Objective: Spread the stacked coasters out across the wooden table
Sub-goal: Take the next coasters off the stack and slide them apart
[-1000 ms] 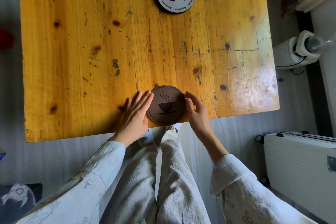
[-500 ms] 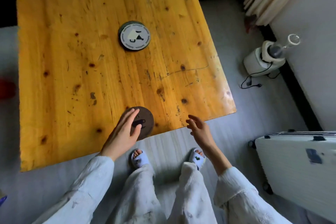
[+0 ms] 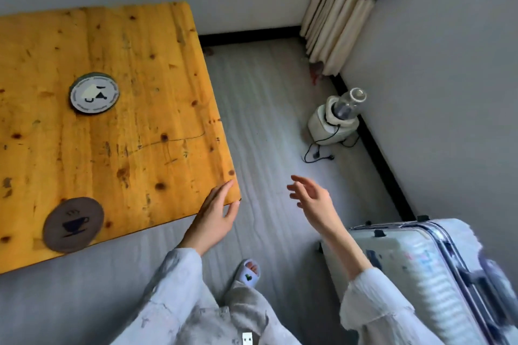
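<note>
A brown coaster with a cup print (image 3: 73, 224) lies near the front edge of the wooden table (image 3: 145, 109), at the left of the view. Farther back sits a white coaster with a dark rim (image 3: 94, 93), perhaps on top of others; I cannot tell. My left hand (image 3: 215, 217) hovers at the table's front right corner, fingers apart, holding nothing. Beyond the table, over the floor, my right hand (image 3: 312, 202) is also empty with fingers spread.
A white ribbed suitcase (image 3: 426, 269) stands on the floor at the lower right. A small white appliance with a clear top and a cord (image 3: 335, 120) sits by the wall. Curtains (image 3: 339, 14) hang in the corner. A slippered foot (image 3: 248, 273) shows below.
Both hands have come off the brown coaster and moved right, off the table's corner. The view has swung right, so the table now sits at the left.
</note>
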Demonstrator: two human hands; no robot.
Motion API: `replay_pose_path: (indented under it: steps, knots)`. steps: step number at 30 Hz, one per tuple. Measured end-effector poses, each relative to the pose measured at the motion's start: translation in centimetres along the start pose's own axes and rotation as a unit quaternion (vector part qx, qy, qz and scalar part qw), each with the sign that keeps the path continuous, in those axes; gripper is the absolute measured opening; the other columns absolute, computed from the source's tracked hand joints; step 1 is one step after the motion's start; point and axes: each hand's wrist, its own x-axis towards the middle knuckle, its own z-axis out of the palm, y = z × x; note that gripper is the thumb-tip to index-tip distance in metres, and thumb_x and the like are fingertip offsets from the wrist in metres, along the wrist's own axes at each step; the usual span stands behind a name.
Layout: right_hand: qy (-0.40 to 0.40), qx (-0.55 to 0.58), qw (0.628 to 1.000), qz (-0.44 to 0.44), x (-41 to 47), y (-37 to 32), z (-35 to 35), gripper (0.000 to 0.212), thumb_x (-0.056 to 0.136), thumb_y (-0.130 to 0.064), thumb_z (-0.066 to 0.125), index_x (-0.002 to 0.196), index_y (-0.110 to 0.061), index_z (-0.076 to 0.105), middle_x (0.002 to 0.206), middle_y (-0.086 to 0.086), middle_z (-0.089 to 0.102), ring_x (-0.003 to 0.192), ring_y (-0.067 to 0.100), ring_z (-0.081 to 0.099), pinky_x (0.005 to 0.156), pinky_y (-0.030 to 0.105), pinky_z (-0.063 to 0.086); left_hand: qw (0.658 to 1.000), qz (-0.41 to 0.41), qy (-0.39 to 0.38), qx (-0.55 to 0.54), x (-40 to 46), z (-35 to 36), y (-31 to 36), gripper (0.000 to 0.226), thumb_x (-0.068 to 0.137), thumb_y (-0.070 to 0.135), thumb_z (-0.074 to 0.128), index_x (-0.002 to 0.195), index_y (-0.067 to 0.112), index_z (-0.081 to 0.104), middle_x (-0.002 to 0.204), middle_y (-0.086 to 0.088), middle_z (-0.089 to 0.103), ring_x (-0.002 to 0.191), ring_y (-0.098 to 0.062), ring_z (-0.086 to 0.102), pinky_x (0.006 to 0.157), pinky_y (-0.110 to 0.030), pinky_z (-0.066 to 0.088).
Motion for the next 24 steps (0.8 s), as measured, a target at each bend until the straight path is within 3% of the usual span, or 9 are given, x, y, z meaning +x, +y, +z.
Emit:
replay_pose_path:
  steps: [6,14,24]
  knots:
    - [-0.009,-0.003,1.0,-0.011,5.3,-1.7,-5.6,0.026,0.095,-0.015,0.044,0.117,-0.011,0.058,0.099,0.006,0.065,0.089,0.019,0.061,0.084,0.031,0.045,0.998,0.042,0.052,0.015,6.7,1.7,5.5,0.045,0.092,0.017,0.047,0.135,0.013,0.036,0.143,-0.003,0.039,0.133,-0.014,0.034,0.104,-0.013,0.019]
    - [-0.075,-0.094,0.991,-0.057,17.7,-6.5,-7.9,0.028,0.095,-0.021,0.045,0.12,-0.014,0.056,0.116,0.012,0.066,0.104,0.023,0.062,0.085,0.031,0.045,0.995,-0.028,0.099,-0.016,16.5,3.0,6.4,0.046,0.093,0.02,0.044,0.137,0.016,0.033,0.145,-0.002,0.037,0.134,-0.012,0.031,0.105,-0.018,0.021]
    - [-0.143,-0.194,0.964,-0.109,30.7,-15.5,-8.7,0.029,0.094,-0.023,0.046,0.12,-0.014,0.056,0.116,0.014,0.067,0.108,0.026,0.062,0.1,0.04,0.047,0.984,-0.057,0.164,-0.032,28.7,-0.4,10.3,0.043,0.092,0.018,0.046,0.134,0.012,0.038,0.142,-0.006,0.042,0.132,-0.016,0.036,0.102,-0.015,0.022]
